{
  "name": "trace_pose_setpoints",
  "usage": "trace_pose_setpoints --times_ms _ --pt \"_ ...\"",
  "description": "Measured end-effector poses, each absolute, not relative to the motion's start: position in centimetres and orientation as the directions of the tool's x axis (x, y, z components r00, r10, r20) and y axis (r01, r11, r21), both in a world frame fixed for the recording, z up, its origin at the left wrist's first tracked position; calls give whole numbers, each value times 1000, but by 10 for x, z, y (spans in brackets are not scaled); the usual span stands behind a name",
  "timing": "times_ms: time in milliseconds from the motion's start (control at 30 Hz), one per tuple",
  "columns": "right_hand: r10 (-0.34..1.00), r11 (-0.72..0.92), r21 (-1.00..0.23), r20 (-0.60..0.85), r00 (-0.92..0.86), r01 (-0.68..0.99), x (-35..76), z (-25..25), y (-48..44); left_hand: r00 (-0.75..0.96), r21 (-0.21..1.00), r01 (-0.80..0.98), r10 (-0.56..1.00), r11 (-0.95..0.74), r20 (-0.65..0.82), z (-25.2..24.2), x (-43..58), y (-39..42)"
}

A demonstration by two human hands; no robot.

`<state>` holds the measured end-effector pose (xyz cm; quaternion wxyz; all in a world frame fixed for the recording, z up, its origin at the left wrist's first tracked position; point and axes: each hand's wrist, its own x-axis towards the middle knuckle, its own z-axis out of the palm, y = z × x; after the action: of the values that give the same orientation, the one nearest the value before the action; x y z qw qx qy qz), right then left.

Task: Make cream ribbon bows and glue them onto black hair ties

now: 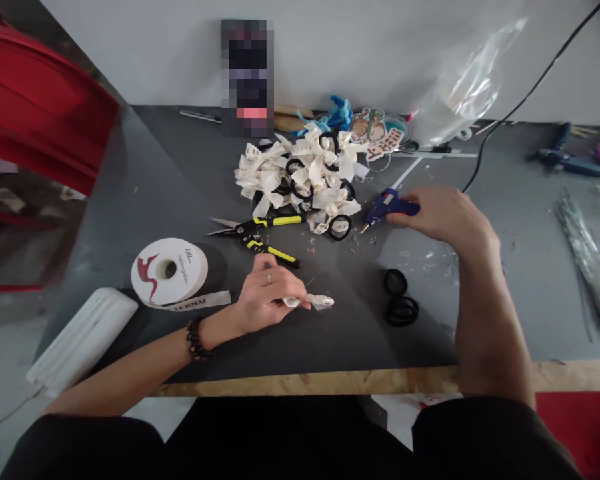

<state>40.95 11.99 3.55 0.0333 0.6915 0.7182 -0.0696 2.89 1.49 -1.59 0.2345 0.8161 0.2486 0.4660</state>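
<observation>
Nearby, open snips (244, 231) lie between left hand (267, 297) and bow pile (316, 172).

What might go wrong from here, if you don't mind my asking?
The blue glue gun in the right hand has its nozzle close to the heap of white bows; if hot, it could mark them. The snips lie with blades open and handles beside the left hand, so a careless move might knock them.

Blue glue gun (383, 205), cream ribbon (321, 300)
</observation>
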Motion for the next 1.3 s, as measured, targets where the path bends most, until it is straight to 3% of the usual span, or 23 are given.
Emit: trace_pose_setpoints --times_ms 100,433,600,767,933,1300 --pt "965 154 77 -225 -134 985 409 35 123 433 626 187 636 -757 639 -17 29 15" --pt "983 146 45 -116 -140 988 415 62 117 480 567 214 591 -796 648 -18 28 10" --pt "979 190 -32 82 -187 981 404 89 101 527 392 241 459 -888 716 -3 25 6" --pt "895 366 -131 321 -310 921 368 102 78 427 192 446 397 -874 812 -5 16 3" --pt "786 530 -126 444 -431 838 330 107 59 243 271 543 458 -795 855 -23 16 3" --pt "815 545 -159 332 -476 823 286 90 48 316 287 497 479 -819 819 -8 17 6"
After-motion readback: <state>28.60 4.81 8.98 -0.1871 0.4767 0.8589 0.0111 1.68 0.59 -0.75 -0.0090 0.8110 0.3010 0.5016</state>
